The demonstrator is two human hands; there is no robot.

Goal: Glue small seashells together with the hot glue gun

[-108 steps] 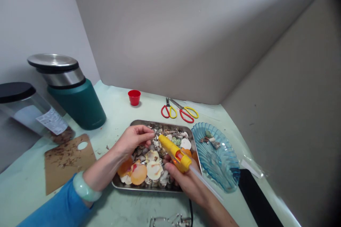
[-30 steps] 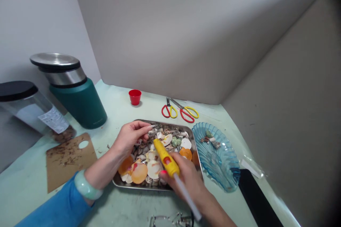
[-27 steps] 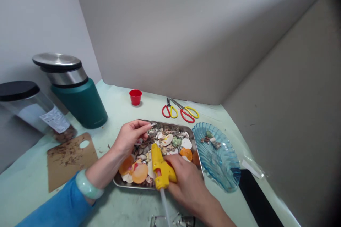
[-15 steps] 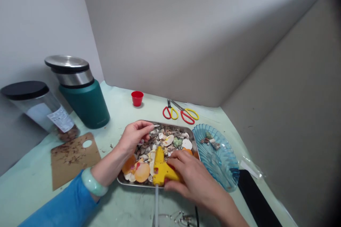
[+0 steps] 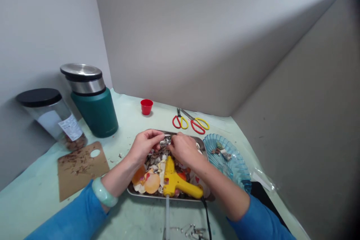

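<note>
My left hand (image 5: 147,145) pinches a small pale, thin piece (image 5: 167,135) over the back of a metal tray (image 5: 149,196) full of shells. My right hand (image 5: 184,148) is close beside it with fingers bent together above the shells; whatever its fingertips hold is hidden. A yellow glue gun (image 5: 180,184) lies on the shells at the front of the tray, touched by neither hand, its glue stick pointing toward me. Near its nozzle are white and grey shells, and orange scallop shells (image 5: 152,183) lie to its left.
Right of the tray is a blue glass dish (image 5: 234,157) holding small shell pieces. Behind stand a red cup (image 5: 146,107) and two scissors (image 5: 198,125). Leftward are a green bottle (image 5: 97,114), a clear jar (image 5: 53,120) and a brown board (image 5: 81,172). Small metal parts (image 5: 194,231) lie in front.
My right hand has let go of the glue gun, leaving it on the tray, and moved up and left to beside my left hand. The view has shifted slightly.
</note>
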